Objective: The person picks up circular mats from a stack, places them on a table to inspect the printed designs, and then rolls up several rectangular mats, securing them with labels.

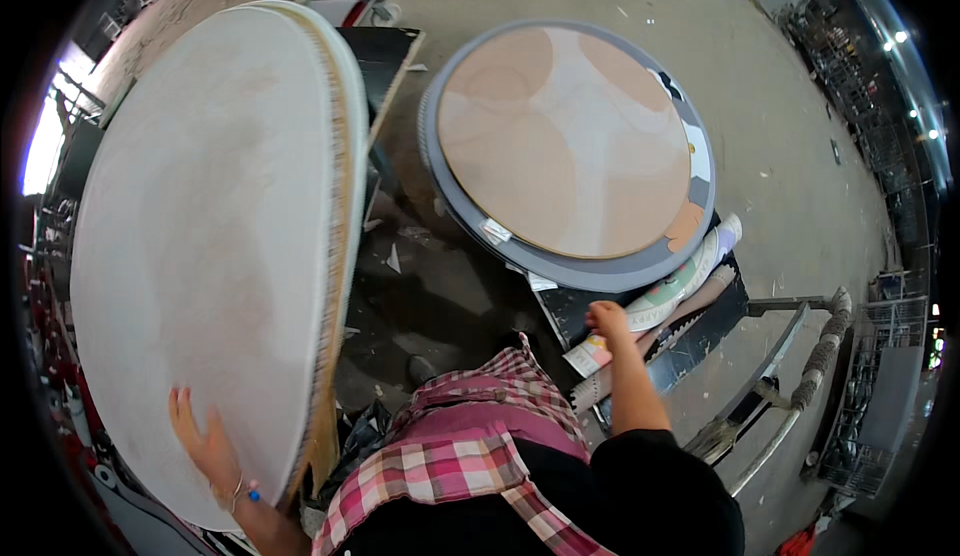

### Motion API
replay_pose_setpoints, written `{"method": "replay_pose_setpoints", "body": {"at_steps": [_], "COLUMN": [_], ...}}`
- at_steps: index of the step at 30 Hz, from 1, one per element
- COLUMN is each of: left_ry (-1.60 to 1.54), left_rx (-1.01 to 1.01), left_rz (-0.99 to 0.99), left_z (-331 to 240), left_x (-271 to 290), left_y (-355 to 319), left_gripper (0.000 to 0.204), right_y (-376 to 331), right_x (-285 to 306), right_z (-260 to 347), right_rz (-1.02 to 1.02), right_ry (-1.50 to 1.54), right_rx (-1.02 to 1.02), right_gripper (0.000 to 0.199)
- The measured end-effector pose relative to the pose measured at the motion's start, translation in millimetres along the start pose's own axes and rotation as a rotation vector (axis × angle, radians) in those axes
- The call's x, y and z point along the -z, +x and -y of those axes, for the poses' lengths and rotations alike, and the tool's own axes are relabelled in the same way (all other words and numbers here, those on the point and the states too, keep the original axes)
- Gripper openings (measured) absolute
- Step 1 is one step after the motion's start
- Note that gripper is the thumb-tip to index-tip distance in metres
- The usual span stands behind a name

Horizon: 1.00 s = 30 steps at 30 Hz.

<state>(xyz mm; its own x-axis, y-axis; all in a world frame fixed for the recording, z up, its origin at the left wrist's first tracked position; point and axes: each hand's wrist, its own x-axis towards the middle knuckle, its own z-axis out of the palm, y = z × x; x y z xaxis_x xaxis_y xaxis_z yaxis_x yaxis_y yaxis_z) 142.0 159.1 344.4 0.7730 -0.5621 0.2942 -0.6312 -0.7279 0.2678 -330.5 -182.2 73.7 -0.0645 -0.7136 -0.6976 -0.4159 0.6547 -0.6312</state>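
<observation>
On the left, a large round off-white sheet [215,206] with a frayed brown edge lies flat, with another pale layer showing beneath its rim. My left hand [205,446] rests on or just over its near part, palm down with fingers spread. To the right is a stack of round mats, topped by a beige and cream patterned mat [565,141] over wider grey mats [600,274]. White labels [495,231] stick out at their edge. My right hand [607,321] is curled closed near the stack's near edge, above rolled mats [660,301], and nothing shows in it.
The rolls lie on a dark board [700,321] under the stack. A metal trolley with a wrapped handle [825,346] stands at the right. Beyond it is a wire cage cart [880,396]. Scraps litter the concrete floor [790,146]. Racks line the far right.
</observation>
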Motion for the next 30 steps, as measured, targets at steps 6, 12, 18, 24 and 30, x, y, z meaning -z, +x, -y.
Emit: {"method": "replay_pose_setpoints", "body": {"at_steps": [6, 12, 18, 24, 30], "left_ry": [-0.412, -0.502, -0.307, -0.355, -0.503], "left_rx": [-0.625, -0.092, 0.174, 0.370, 0.458], "left_rz": [0.416, 0.999, 1.192, 1.008, 0.569], "left_z": [-240, -283, -237, -245, -279], "left_x": [-131, -292, -439, -574, -674], "left_y": [-11, -74, -108, -94, -54], "left_gripper": [0.040, 0.033, 0.027, 0.027, 0.041], "right_y": [82, 185, 309, 304, 283], "right_x": [-15, -18, -63, -43, 0], "right_z": [-56, -60, -77, -30, 86], "right_rz": [0.136, 0.112, -0.075, -0.097, -0.102], "right_ry": [0.750, 0.956, 1.296, 1.261, 0.967], "right_rx": [-0.489, -0.561, -0.636, -0.302, -0.014], "right_gripper": [0.049, 0.062, 0.061, 0.031, 0.032]}}
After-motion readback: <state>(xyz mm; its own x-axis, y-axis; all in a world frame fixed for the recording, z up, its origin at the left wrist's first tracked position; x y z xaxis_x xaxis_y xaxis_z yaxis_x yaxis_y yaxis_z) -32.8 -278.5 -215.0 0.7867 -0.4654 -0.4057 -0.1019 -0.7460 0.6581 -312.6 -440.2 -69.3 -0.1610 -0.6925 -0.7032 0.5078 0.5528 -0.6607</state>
